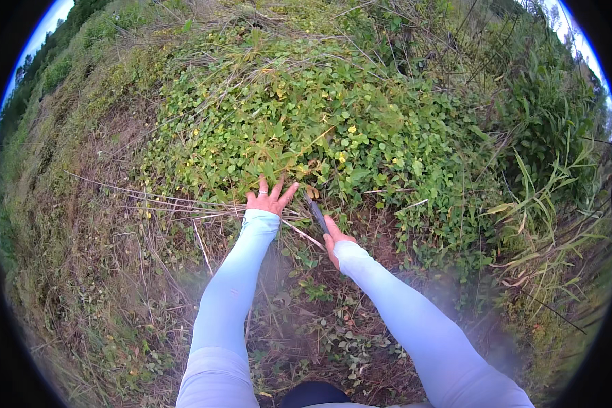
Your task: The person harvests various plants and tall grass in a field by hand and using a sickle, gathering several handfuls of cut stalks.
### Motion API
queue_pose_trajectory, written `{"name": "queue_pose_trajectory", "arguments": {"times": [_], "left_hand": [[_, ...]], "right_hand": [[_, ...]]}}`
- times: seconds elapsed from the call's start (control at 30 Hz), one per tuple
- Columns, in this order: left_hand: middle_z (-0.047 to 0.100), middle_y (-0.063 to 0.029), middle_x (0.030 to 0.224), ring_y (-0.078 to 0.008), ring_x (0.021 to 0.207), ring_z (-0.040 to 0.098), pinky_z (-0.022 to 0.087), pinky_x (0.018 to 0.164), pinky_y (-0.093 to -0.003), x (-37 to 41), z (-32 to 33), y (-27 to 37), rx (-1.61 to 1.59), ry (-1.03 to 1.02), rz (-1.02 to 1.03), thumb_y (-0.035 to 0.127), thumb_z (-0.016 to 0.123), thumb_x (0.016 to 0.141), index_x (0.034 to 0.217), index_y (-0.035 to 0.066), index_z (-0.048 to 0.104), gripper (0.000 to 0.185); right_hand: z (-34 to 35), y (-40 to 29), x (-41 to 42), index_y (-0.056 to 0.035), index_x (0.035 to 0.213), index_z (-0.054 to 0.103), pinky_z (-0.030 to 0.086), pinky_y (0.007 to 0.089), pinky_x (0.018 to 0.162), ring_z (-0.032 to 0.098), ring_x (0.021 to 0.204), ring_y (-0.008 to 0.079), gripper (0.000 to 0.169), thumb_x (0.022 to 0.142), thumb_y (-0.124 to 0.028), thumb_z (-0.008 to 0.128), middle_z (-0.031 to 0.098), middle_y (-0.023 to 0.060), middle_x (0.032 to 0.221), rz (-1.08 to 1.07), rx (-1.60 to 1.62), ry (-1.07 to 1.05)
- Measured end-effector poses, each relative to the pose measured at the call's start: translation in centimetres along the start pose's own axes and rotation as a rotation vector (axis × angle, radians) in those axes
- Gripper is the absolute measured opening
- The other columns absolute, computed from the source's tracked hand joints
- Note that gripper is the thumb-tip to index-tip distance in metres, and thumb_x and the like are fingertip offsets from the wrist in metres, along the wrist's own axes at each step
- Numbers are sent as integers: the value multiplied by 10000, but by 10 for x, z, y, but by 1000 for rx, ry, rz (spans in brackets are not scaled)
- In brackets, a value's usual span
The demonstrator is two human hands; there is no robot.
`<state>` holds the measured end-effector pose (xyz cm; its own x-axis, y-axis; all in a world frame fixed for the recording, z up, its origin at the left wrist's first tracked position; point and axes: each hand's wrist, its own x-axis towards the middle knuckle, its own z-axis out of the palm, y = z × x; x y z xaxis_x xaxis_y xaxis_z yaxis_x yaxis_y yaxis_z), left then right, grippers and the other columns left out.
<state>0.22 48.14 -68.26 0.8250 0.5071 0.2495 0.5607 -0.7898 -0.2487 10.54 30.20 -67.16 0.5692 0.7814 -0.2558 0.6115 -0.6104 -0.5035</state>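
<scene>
My left hand (270, 198), with a ring on one finger, is spread with its fingers apart at the near edge of a dense patch of green leafy plants (285, 122). Its fingertips touch or reach into the leaves. To its right, my right hand (335, 239) is closed around a dark-handled hand tool (316, 214), which points up and left into the leaves. The tool's far end is partly hidden, so its kind is not clear. Light blue sleeves cover both arms. Dry stalks (204, 205) lie beside and under my left hand.
Dry, flattened vegetation (107, 255) covers the ground at the left. Taller grass blades (540, 188) and leafy stems stand at the right. Low plants and bare soil (382, 239) lie near my right hand. Thin dry twigs cross the upper part of the patch.
</scene>
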Motion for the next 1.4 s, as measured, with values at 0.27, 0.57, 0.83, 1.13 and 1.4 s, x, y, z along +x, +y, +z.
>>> {"name": "queue_pose_trajectory", "arguments": {"times": [0.27,0.57,0.83,1.13,1.4], "left_hand": [[579,-41,943,-228,953,557,426,689,-359,-12,28,-17,-136,-95,-49,125,507,784,995,134,566,218],[534,-28,789,-238,804,568,380,566,-370,-137,42,6,-174,59,51,133,541,744,863,150,590,130],[587,-13,802,-203,630,571,371,584,-348,-152,51,15,-159,98,-72,107,520,728,844,135,591,139],[606,-29,878,-207,631,601,395,651,-361,-176,24,0,-155,-226,76,132,511,749,962,133,567,221],[628,-130,991,-284,639,618,472,662,-467,-337,4,55,-369,-480,111,170,482,769,1057,130,520,293]], "right_hand": [[44,44,-63,-267,1394,110,415,421,531,522,533,341,608,890,-202,444,512,177,621,-172,-33,117],[30,116,-254,-184,1384,227,421,287,526,516,535,179,589,860,-66,468,543,98,694,-83,97,-30],[-7,20,-103,-274,1367,244,446,346,558,552,566,261,515,896,-175,427,549,150,680,-128,245,74],[67,109,-204,-206,1385,187,444,360,563,568,599,312,590,864,-132,454,568,185,772,-164,58,-114],[29,91,-268,-175,1380,219,460,322,643,565,633,254,583,859,-122,475,552,139,726,-143,136,-449]]}}
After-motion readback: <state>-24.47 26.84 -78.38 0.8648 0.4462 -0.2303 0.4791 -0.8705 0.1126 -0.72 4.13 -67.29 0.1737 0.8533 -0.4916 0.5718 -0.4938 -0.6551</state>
